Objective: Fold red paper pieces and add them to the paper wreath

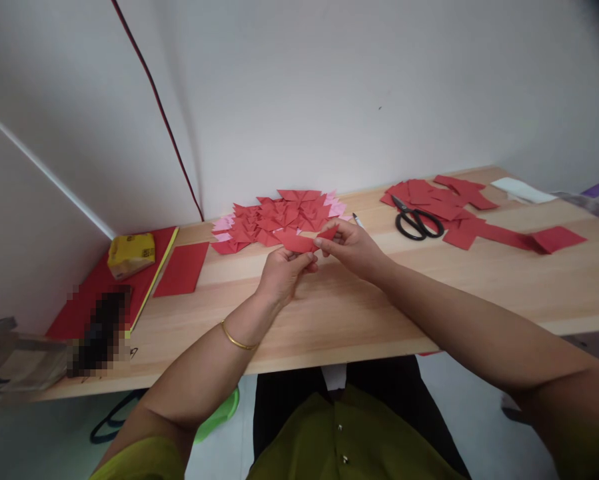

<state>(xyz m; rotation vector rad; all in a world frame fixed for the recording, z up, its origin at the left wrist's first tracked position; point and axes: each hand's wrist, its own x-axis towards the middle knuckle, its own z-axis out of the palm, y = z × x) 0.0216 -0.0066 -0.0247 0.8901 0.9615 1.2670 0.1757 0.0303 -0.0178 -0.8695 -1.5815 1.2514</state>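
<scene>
Between both hands, above the middle of the table, is a partly folded piece of red paper [299, 243]. My left hand [283, 270] pinches its lower left side between thumb and fingers. My right hand [352, 247] grips the right end, where a pointed flap stands up. Fingers cover part of the folds. Just behind the hands lies a heap of folded red paper pieces [274, 217], with pink folded pieces [223, 228] at its edges. A pen or marker [358, 220] rests behind my right hand.
Black-handled scissors [416, 223] lie against loose red paper pieces [444, 200] on the right, near a white sheet [523, 189]. Leftward are a flat red sheet [182, 268], a yellow packet [132, 255] and a pixelated dark object [102, 330]. A wall stands behind the table [479, 287].
</scene>
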